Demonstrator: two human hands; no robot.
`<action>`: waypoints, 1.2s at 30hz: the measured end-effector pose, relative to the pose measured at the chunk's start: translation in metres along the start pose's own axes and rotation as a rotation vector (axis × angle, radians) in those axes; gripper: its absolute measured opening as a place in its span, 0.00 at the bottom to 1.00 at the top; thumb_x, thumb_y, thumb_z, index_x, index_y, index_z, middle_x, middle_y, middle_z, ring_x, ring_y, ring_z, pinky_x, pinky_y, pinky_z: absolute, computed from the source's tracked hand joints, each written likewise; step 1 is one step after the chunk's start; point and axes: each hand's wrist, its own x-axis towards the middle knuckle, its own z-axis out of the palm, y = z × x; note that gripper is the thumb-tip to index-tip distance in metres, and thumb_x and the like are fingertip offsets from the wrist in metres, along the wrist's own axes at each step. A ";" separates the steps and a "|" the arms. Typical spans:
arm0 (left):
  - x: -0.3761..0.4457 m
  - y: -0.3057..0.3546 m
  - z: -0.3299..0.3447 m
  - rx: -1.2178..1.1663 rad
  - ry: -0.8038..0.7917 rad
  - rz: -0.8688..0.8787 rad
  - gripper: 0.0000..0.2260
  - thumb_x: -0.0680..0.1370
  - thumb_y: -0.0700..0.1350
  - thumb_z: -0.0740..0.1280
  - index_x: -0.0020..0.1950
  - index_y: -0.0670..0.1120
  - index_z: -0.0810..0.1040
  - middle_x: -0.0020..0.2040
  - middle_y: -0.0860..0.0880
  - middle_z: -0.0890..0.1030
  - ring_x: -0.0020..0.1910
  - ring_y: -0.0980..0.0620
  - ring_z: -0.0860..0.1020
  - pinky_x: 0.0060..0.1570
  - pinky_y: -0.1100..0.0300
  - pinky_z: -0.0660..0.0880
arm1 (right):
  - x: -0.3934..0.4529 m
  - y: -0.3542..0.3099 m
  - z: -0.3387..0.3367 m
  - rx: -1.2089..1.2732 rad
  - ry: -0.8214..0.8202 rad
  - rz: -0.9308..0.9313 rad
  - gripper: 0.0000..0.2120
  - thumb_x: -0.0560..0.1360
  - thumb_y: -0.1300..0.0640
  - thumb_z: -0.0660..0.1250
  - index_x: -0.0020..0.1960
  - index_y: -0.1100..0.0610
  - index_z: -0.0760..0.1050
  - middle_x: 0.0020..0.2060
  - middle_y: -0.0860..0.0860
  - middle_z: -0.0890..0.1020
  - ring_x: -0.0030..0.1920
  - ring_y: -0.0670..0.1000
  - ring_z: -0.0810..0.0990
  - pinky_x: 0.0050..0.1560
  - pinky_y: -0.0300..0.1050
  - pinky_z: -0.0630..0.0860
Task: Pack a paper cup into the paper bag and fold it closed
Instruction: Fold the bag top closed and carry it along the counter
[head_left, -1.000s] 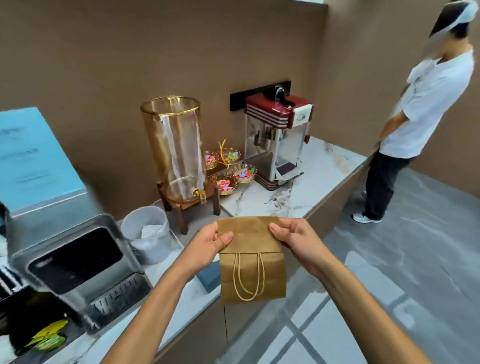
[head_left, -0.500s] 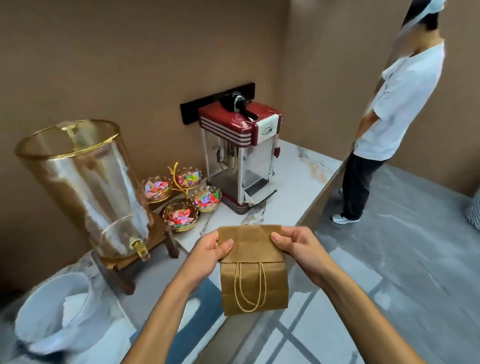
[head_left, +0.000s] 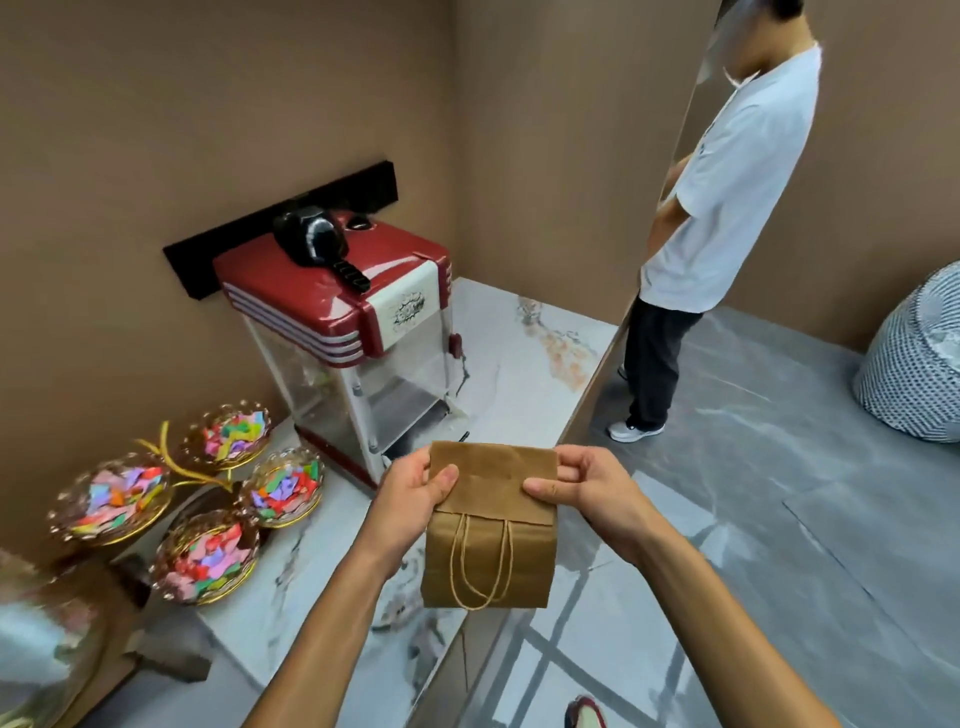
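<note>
I hold a brown paper bag (head_left: 488, 561) upright in the air over the counter's front edge. Its top is folded down over the front as a flap, and its twine handles hang below that flap. My left hand (head_left: 410, 493) pinches the flap's left side, thumb on the front. My right hand (head_left: 587, 488) pinches the right side the same way. No paper cup is visible; the inside of the bag is hidden.
A marble counter (head_left: 519, 364) carries a red popcorn machine (head_left: 343, 332), a gold stand of glass bowls with coloured paper bits (head_left: 208, 499), and a glass drink dispenser (head_left: 36, 649) at far left. A person in a white shirt (head_left: 727, 208) stands at the counter's far end. A patterned pouf (head_left: 914, 364) sits on the floor.
My view has swung right and closer along the counter; the coffee machine and bucket have left view. Both hands keep the same hold on the folded bag.
</note>
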 end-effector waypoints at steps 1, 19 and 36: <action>0.015 0.001 0.009 -0.004 -0.002 0.004 0.10 0.82 0.35 0.63 0.54 0.46 0.82 0.47 0.48 0.89 0.47 0.51 0.87 0.44 0.63 0.83 | 0.013 -0.001 -0.016 -0.011 -0.029 0.002 0.21 0.68 0.56 0.79 0.54 0.70 0.80 0.47 0.70 0.84 0.48 0.59 0.84 0.61 0.59 0.80; 0.260 0.039 0.146 0.008 0.208 -0.036 0.07 0.83 0.40 0.64 0.57 0.47 0.81 0.47 0.54 0.89 0.49 0.56 0.87 0.45 0.66 0.81 | 0.256 -0.053 -0.241 -0.085 -0.298 -0.017 0.02 0.71 0.59 0.76 0.44 0.56 0.86 0.38 0.54 0.89 0.41 0.48 0.87 0.48 0.36 0.80; 0.463 0.011 0.121 0.029 0.460 -0.194 0.06 0.82 0.43 0.67 0.49 0.53 0.80 0.42 0.63 0.87 0.44 0.65 0.85 0.39 0.73 0.77 | 0.497 -0.060 -0.268 -0.208 -0.427 0.109 0.03 0.74 0.63 0.74 0.46 0.60 0.86 0.40 0.54 0.88 0.44 0.53 0.87 0.48 0.43 0.81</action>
